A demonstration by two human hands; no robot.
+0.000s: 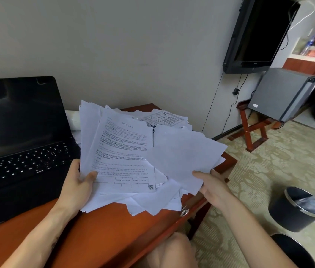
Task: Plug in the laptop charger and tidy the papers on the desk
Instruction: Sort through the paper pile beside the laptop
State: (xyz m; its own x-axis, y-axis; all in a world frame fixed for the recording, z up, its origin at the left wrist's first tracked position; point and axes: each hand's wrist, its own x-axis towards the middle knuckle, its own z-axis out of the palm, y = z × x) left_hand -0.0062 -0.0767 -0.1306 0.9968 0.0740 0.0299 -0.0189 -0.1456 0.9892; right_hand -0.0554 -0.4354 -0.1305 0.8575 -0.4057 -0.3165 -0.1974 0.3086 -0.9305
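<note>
Bare knee [170, 252] at the lower edge, just below the red-brown table [104, 225]. Left hand [77, 182], thumb on a printed sheet, and right hand [213, 187], thumb on a blank sheet, each keep a closed grip on the fanned, uneven papers [125, 151], held tilted over the table's right half. More loose sheets lie on the table behind them. Open black laptop [17, 142], keys lit, stands on the table at left. Black waste bin [292, 209] stands on the carpet at right.
</note>
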